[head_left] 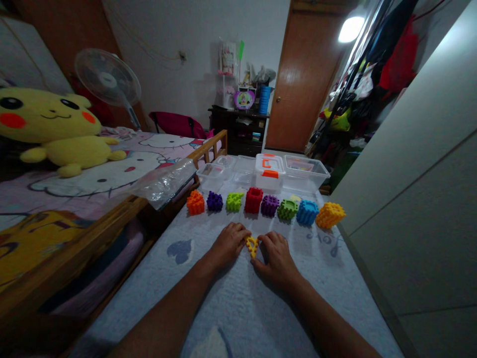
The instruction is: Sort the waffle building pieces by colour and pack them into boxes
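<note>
A small yellow triangular toy piece (252,240) with knobbly edges and an open middle is held between my hands, low over the blue patterned cloth. My left hand (230,243) pinches its upper left corner. On the other side, my right hand (278,257) grips it with the index finger at the upper right corner and the thumb near the bottom tip. Just beyond my hands stands a row of notched blocks, among them an orange block (196,203), a red block (254,200), a blue block (307,213) and a larger yellow block (330,215).
Behind the row stand clear plastic boxes (306,170), one lidded box (270,166) having orange latches. To the left, a wooden rail (112,223) borders a bed with a yellow plush toy (70,149). A pale cabinet (417,199) runs along the right.
</note>
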`<state>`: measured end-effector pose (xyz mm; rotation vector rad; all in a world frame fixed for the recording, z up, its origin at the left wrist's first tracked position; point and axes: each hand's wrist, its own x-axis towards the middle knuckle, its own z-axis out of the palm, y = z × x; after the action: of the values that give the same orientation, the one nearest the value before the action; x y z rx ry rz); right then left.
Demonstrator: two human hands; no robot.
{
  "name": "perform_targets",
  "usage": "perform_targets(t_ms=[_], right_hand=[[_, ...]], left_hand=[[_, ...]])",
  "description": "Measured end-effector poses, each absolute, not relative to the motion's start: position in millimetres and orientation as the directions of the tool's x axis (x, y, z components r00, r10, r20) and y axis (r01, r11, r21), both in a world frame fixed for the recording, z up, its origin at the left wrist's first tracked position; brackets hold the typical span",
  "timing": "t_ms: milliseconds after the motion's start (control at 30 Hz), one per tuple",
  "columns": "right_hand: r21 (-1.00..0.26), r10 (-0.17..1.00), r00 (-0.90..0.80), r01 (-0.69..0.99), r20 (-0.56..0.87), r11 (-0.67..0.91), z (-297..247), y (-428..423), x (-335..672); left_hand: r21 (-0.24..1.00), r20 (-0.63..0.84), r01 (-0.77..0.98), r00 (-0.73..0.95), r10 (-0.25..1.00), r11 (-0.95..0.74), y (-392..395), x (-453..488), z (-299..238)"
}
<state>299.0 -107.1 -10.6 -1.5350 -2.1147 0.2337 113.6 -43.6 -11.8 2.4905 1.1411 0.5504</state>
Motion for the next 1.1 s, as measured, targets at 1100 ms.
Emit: perform_targets(t_ms=[1100], right_hand=[[-0.565,0.931,-0.058,0.781,0.360,0.267,-12,-110,299]], left_hand=[[0.561,0.314,0.636,0.428,0.847,-0.530,-63,121,-10]])
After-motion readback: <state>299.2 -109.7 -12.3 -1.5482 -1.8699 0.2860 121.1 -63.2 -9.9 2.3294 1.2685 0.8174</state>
